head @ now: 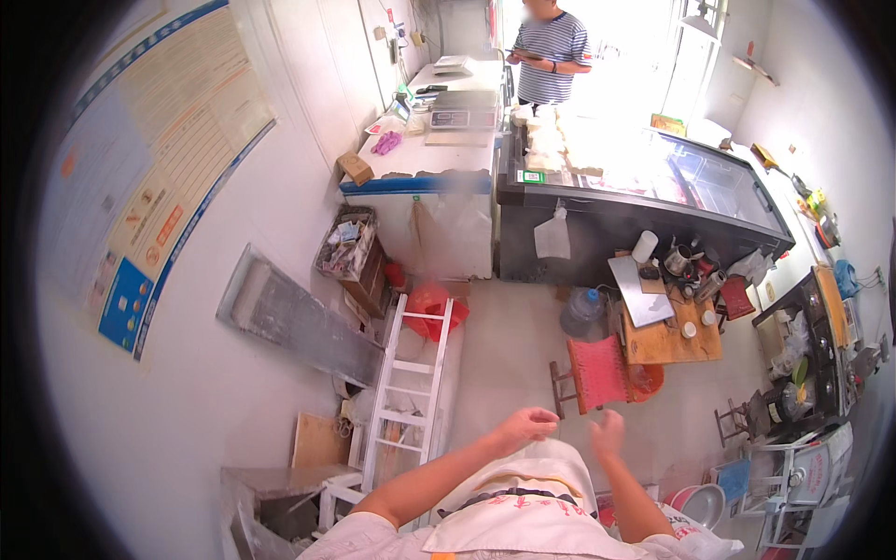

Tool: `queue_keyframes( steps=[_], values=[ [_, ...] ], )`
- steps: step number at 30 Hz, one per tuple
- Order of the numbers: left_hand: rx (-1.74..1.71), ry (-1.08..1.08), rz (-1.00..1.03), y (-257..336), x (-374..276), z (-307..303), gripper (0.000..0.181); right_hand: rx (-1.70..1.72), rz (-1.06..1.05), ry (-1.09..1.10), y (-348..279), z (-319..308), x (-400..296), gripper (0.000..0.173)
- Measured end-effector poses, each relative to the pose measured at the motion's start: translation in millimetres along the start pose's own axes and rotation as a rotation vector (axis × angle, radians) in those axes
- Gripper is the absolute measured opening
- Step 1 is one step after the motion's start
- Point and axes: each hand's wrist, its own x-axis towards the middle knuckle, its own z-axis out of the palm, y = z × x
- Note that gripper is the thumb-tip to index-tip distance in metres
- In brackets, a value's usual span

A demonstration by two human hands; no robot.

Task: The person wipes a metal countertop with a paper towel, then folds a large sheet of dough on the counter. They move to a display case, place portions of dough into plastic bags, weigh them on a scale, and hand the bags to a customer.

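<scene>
My left hand [526,426] is raised in front of my waist, fingers curved, with a gap between them and the thumb. Nothing shows in it. To its right, my right hand [607,431] is up at about the same height, blurred, and its fingers are hard to make out. The hands are apart. Below them is the white apron [518,525] I wear, which bears red writing. Just beyond my hands, a folding stool [600,374] with a red woven seat stands by a small wooden table [672,345].
A white ladder [408,392] lies to the left beside a grey metal trough [301,315]. Ahead stand a white counter [427,157] with a scale [462,112] and a dark glass-topped display freezer [588,203]. A person [553,56] is behind them. A water jug [582,313] sits near the table.
</scene>
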Motion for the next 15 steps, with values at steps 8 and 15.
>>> queue_keyframes(
  steps=[8, 15],
  values=[
    [0.077, 0.436, 0.107, 110.1, 82.9, -201.7, 0.015, 0.002, 0.476, -0.14, 120.5, 55.0, 100.6, 0.025],
    [0.043, 0.965, 0.037, 192.3, 134.1, -285.7, 0.014, 0.195, 0.413, -0.372, -49.8, 143.4, 360.5, 0.021]
  ],
)
